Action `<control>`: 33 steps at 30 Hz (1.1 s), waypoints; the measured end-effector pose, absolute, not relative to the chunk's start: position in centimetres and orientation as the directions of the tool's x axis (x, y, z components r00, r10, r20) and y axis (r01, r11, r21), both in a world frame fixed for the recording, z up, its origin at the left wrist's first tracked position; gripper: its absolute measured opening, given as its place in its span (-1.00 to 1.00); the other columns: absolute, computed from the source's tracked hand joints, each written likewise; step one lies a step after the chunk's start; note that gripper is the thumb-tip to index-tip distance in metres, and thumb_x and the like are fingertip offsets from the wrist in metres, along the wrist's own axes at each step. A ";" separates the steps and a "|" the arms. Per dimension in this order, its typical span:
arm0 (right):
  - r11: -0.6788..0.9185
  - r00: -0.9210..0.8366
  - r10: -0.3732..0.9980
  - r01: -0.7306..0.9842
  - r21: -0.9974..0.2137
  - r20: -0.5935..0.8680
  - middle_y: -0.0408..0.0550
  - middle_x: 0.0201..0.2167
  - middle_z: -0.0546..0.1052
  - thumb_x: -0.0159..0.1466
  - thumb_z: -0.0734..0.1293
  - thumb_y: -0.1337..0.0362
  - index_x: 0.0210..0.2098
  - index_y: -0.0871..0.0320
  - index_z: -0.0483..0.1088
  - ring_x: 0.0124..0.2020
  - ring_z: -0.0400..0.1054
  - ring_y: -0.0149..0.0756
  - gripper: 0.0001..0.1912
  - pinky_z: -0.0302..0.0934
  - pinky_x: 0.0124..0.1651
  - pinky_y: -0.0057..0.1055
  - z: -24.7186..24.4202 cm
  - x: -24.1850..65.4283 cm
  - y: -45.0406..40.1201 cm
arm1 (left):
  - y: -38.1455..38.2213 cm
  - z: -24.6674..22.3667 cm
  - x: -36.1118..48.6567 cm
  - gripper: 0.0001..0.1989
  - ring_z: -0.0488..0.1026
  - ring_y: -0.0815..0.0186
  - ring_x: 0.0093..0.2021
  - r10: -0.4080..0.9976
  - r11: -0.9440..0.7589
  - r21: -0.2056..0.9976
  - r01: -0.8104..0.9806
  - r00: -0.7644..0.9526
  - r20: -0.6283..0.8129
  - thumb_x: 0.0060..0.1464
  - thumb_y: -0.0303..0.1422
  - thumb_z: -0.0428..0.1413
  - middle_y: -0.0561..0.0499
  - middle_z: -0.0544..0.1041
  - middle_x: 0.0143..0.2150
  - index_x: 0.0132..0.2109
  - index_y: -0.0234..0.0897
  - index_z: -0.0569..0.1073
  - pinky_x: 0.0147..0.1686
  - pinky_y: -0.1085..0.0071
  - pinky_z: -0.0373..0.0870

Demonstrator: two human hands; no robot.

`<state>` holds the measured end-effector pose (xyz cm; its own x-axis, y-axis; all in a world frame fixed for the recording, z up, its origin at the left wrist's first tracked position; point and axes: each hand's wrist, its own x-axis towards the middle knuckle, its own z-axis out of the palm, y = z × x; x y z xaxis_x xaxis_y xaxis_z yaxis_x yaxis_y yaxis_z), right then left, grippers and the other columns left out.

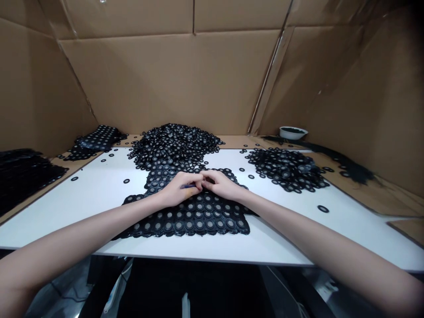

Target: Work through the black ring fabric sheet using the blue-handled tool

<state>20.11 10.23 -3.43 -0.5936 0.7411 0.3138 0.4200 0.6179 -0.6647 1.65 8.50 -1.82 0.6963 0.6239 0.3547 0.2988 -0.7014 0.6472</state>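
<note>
My left hand (pixel 179 189) is closed, with a slim dark blue object (pixel 188 186) showing between thumb and fingers; its kind cannot be made out. Fingertip to fingertip with it, my right hand (pixel 224 185) is bent in a pinch, and whatever lies in its fingers is hidden. Both rest over a black sheet of moulded rings with grey round centres (pixel 188 226), which lies flat near the front of the white table. Another part of ringed sheet (pixel 159 174) extends behind my hands, partly covered by them.
A large heap of loose black rings (pixel 175 141) stands behind the sheet, and a smaller heap (pixel 286 170) lies right. Stacked black sheets (pixel 26 176) are far left. A white bowl (pixel 293 133) sits at the back right. Cardboard walls (pixel 232 79) enclose the white table (pixel 281 243).
</note>
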 end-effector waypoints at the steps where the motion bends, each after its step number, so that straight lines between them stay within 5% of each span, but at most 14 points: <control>1: 0.614 -0.587 0.746 0.424 -0.666 0.314 -0.10 -0.41 0.43 0.15 0.16 0.48 -0.46 0.19 0.30 -0.35 0.28 -0.31 -0.85 0.13 -0.24 -0.39 -3.5 20.1 10.2 | 8.5 -1.8 1.6 -0.84 0.27 0.38 -0.40 0.632 -0.689 0.662 0.294 0.691 0.352 0.09 -0.45 0.00 0.09 0.35 -0.45 -0.46 -0.34 0.32 -0.33 0.50 0.18; 16: 0.577 -0.581 0.757 0.381 -0.722 0.299 -0.13 -0.49 0.41 0.11 0.17 0.48 -0.53 0.20 0.32 -0.39 0.25 -0.34 -0.84 0.08 -0.28 -0.43 -3.1 20.2 10.0 | 8.6 -1.9 1.6 -0.85 0.31 0.35 -0.35 0.619 -0.709 0.623 0.331 0.714 0.325 0.12 -0.43 -0.01 0.07 0.40 -0.40 -0.42 -0.33 0.34 -0.27 0.49 0.20; 33: 0.560 -0.629 0.741 0.385 -0.734 0.236 -0.07 -0.33 0.43 0.24 0.19 0.28 -0.31 0.20 0.34 -0.31 0.27 -0.29 -0.86 0.17 -0.20 -0.34 -2.7 20.8 10.3 | 8.1 -1.3 1.1 -0.91 0.20 0.42 -0.52 0.794 -0.469 0.855 0.220 0.529 0.299 -0.10 -0.44 0.10 0.13 0.29 -0.56 -0.49 -0.34 0.35 -0.48 0.50 0.12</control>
